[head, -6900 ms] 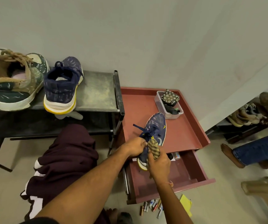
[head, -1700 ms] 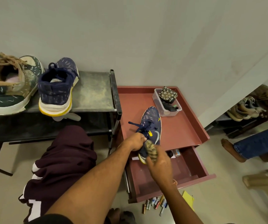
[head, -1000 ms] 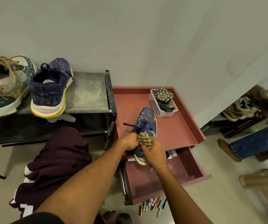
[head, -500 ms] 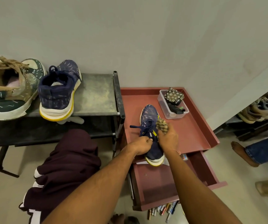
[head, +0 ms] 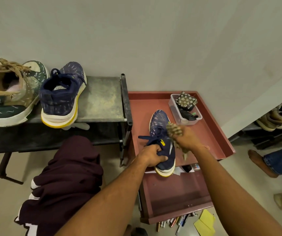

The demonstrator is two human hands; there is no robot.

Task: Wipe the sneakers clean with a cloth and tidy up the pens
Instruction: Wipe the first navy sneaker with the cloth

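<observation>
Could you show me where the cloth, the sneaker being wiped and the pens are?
cloth [head: 173, 130]: head view, on its bunched upper end.
sneaker being wiped [head: 159, 119]: head view, on its toe.
pens [head: 175, 222]: head view, on the middle of the scattered pile.

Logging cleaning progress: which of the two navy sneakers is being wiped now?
The navy sneaker at the red cabinet: the left hand grips it and the right hand holds a cloth against it. The other navy sneaker stands untouched on the grey rack.
</observation>
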